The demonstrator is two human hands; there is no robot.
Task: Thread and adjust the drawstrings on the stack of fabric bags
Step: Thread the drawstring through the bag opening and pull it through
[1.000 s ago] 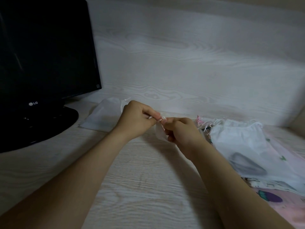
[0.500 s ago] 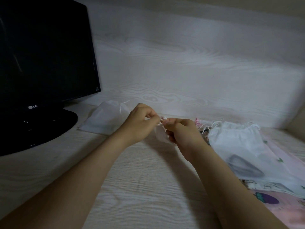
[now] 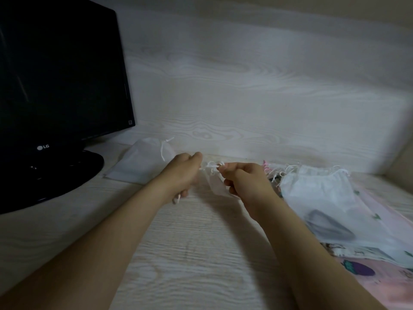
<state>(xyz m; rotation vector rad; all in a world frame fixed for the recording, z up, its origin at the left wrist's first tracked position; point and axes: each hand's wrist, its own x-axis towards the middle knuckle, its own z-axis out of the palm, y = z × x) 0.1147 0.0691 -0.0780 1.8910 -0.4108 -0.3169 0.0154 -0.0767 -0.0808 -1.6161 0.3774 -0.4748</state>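
Note:
A small white fabric bag (image 3: 215,183) hangs between my hands just above the desk. Its white drawstring (image 3: 211,165) runs taut across the gathered top. My left hand (image 3: 182,173) grips one end of the string in a closed fist, and a short tail sticks out below the fist. My right hand (image 3: 242,179) pinches the other side of the string at the bag's top. To the right lies the stack of fabric bags (image 3: 319,191), white on top and printed pink beneath, with loose string ends at its far edge.
A black monitor (image 3: 60,81) on a round black base (image 3: 67,173) fills the left. One flat white bag (image 3: 143,162) with a drawstring lies by the base. A pale wood-grain wall panel (image 3: 245,97) backs the desk (image 3: 190,253).
My hands have drawn apart, the left moving left, and the drawstring now stretches between them. The bag's top has gathered.

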